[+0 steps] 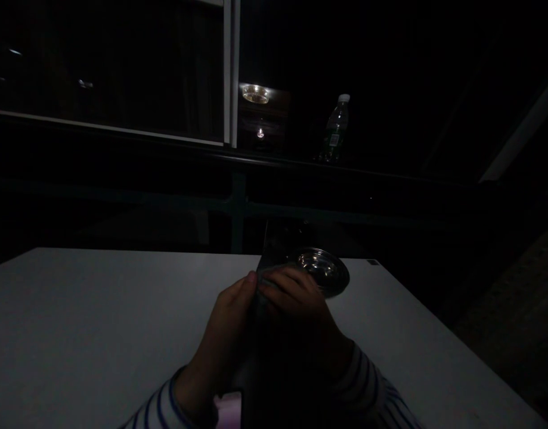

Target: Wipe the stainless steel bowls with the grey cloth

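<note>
In very dim light, my left hand (224,325) and my right hand (303,304) meet over the white table (99,316). The left thumb and fingers are closed at the edge of something dark. Bent fingers of the right hand press together on it from the other side; I cannot make out what it is. Just behind the right hand, a shiny metal bowl (330,277) stands partly covered by the fingers. A dark, box-like shape (278,244) rises behind the hands, its outline mostly lost in shadow.
Below the left wrist lies a pale pink item (229,411), partly hidden. Beyond the table, a clear plastic bottle (336,131) with a white cap stands at a dark window. A white window frame (231,77) rises left of it. The table's right edge slants away toward the far corner.
</note>
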`<state>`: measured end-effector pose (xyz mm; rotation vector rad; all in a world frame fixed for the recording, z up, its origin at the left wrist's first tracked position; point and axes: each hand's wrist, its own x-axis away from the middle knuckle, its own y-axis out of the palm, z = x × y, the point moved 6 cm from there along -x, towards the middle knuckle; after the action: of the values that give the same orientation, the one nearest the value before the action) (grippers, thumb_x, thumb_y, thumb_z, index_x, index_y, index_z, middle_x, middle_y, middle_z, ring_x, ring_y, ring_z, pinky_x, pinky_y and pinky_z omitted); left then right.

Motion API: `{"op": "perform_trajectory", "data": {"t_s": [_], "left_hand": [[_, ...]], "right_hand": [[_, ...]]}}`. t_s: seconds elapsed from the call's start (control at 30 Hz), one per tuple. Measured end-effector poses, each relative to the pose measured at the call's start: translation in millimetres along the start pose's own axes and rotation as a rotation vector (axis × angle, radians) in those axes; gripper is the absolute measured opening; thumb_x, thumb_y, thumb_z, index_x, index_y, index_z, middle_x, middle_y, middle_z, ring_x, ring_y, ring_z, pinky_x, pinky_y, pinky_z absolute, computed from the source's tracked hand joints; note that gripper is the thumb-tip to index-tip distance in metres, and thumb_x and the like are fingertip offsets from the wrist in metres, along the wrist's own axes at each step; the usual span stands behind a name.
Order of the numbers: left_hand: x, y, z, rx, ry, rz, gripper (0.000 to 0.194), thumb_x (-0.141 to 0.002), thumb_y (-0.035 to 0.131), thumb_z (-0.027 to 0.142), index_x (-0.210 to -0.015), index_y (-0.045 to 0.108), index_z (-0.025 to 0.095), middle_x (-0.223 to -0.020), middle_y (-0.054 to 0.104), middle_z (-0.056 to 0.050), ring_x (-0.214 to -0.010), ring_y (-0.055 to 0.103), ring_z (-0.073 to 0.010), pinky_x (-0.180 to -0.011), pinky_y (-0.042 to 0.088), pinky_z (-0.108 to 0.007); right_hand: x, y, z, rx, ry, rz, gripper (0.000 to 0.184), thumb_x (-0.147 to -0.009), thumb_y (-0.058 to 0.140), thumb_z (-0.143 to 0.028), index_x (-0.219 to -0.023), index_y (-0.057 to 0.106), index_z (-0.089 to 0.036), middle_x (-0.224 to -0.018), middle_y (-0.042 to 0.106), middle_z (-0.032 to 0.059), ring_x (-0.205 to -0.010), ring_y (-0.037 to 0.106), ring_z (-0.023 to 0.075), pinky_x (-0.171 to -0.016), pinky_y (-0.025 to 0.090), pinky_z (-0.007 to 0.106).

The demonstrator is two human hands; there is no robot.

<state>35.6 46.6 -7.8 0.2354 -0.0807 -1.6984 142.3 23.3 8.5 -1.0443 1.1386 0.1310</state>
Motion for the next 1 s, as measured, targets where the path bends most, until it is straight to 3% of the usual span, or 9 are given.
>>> {"op": "perform_trajectory", "data": {"t_s": [0.2,0.43,0.63,0.83,1.0], "left_hand": [[2,7.9,-8,0.003,-0.058,-0.128,0.031,-0.072,0.055,0.044,-0.063,0.056,0.014,-0.061,0.056,-0.001,-0.057,0.047,-0.0127,-0.055,0.040,-0.024],[-3,0.6,-6,0.100,-0.041,-0.060,0.027,-0.075,0.053,0.041,-0.071,0.059,0.015,-0.064,0.058,0.000,-0.059,0.050,-0.0119,-0.061,0.042,-0.024],[2,4.3,-9,0.019,-0.093,-0.136,0.029,-0.074,0.055,0.040,-0.065,0.058,0.013,-0.060,0.055,0.001,-0.056,0.047,-0.0113,-0.054,0.038,-0.023],[0,-0.8,-7,0.094,-0.070,-0.041,0.023,-0.075,0.055,0.036,-0.071,0.060,0.014,-0.064,0.061,0.001,-0.059,0.052,-0.0116,-0.058,0.041,-0.023],[-3,-6.4,-11,0.175,-0.110,0.022,0.021,-0.072,0.058,0.037,-0.070,0.062,0.016,-0.066,0.064,-0.002,-0.062,0.056,-0.0143,-0.061,0.043,-0.025]], "right_hand": [[1,-5,21,0.018,0.190,0.029,0.033,-0.089,0.038,-0.023,-0.116,0.053,-0.012,-0.119,0.055,0.0104,-0.111,0.045,0.0214,-0.095,0.038,0.040],[-1,0,-1,0.010,0.033,-0.005,0.027,-0.089,0.042,-0.029,-0.108,0.058,-0.021,-0.113,0.059,0.0053,-0.104,0.048,0.0204,-0.088,0.042,0.038],[1,-4,20,-0.001,0.212,0.039,0.033,-0.090,0.036,-0.023,-0.113,0.056,-0.010,-0.115,0.058,0.0108,-0.108,0.047,0.0207,-0.094,0.039,0.038],[1,3,-3,0.015,0.071,-0.002,0.029,-0.090,0.039,-0.028,-0.108,0.059,-0.016,-0.112,0.060,0.0067,-0.104,0.048,0.0208,-0.088,0.041,0.037],[2,9,-10,0.025,0.040,-0.053,0.028,-0.090,0.040,-0.029,-0.111,0.057,-0.018,-0.116,0.058,0.0058,-0.108,0.046,0.0201,-0.089,0.038,0.037]]}}
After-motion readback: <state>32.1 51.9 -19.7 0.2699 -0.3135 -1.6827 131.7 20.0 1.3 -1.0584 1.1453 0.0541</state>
